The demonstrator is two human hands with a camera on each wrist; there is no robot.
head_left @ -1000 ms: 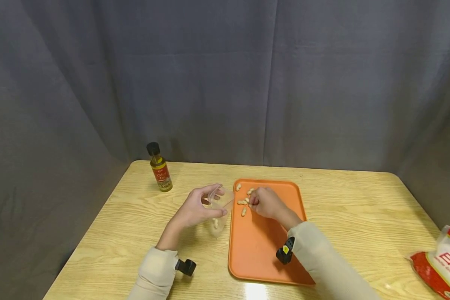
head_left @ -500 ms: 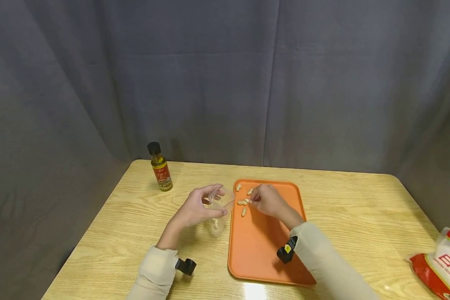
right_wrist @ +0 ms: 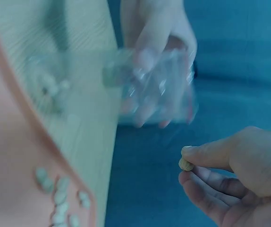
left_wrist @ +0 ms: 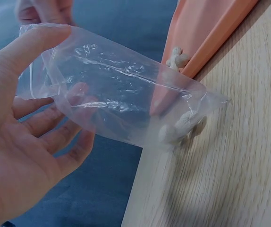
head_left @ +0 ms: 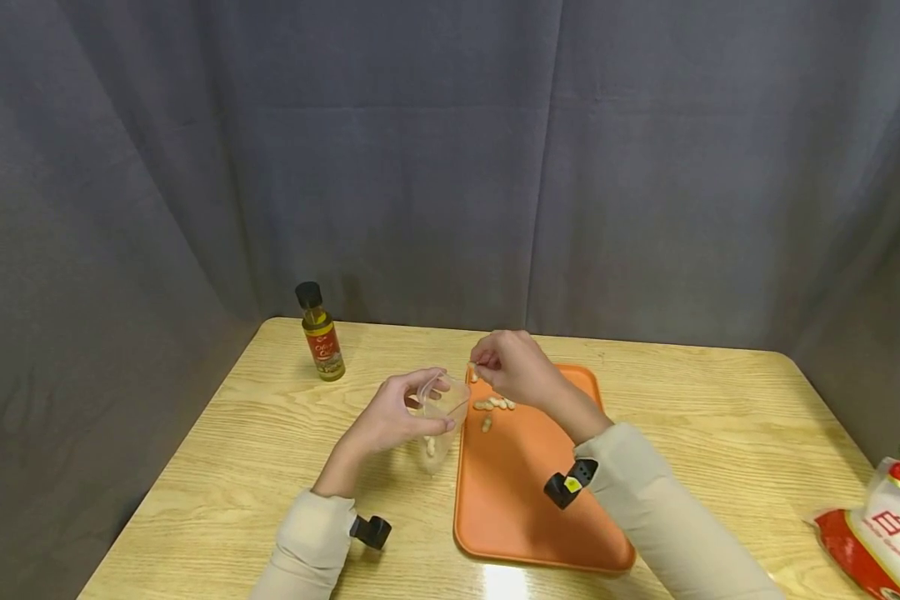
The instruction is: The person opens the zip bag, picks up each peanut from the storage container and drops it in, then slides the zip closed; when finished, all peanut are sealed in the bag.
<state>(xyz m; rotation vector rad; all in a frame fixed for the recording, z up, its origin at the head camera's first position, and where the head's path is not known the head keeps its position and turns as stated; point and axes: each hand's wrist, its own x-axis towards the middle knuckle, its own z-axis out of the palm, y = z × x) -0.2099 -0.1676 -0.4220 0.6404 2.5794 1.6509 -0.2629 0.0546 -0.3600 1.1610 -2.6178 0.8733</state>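
My left hand [head_left: 390, 417] holds a clear plastic bag [left_wrist: 121, 85] by its mouth, thumb on one side and fingers on the other. The bag's mouth stands open, and peanuts [left_wrist: 182, 125] lie at its lower end. Between thumb and fingertips, my right hand [head_left: 523, 373] pinches a single peanut [right_wrist: 186, 163], raised near the far left corner of an orange tray [head_left: 532, 508]. Several peanuts [head_left: 495, 403] lie on the left part of the tray, beside the bag.
A bottle of olive oil [head_left: 322, 342] with a black cap stands at the back left of the wooden table [head_left: 720, 442]. A red and white bag [head_left: 888, 525] with a white cap lies at the right edge. A grey curtain [head_left: 420, 167] hangs behind the table.
My right hand has lifted from the peanuts and moved up and left on the tray with a peanut pinched in it. My left hand and the plastic bag have hardly moved.
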